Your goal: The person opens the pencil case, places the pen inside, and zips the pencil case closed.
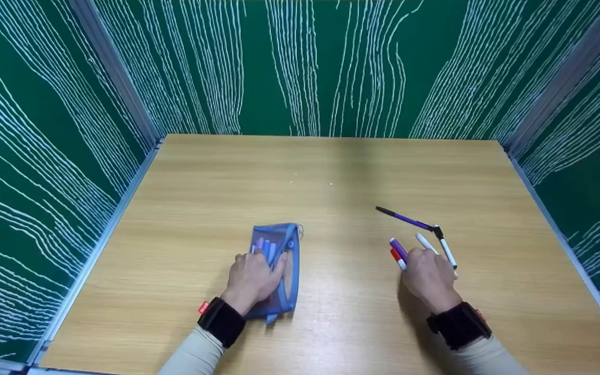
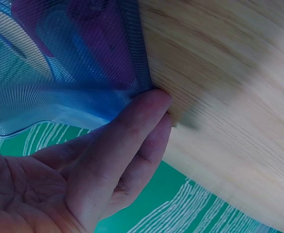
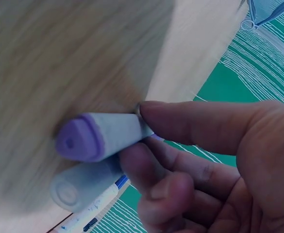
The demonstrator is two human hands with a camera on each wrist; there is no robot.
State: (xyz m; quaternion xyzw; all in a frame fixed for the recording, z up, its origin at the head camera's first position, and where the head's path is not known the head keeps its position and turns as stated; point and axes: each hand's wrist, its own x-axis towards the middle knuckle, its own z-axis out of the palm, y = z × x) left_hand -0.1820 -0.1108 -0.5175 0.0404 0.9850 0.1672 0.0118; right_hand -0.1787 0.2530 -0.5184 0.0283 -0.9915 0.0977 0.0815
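Note:
A blue mesh pencil case lies left of the middle of the table, with several purple and blue markers showing inside. My left hand reaches over it, and the left wrist view shows thumb and fingertips pinching the mesh edge. On the right side, my right hand grips a purple-capped marker between thumb and fingers, low over the table. Against that marker's underside in the right wrist view is a pale marker. A red-capped marker pokes out beside the hand.
Beyond the right hand lie a purple pen with a dark tip, a white marker with a black cap and another white marker. Green panels with white wavy lines enclose the wooden table at the back and sides.

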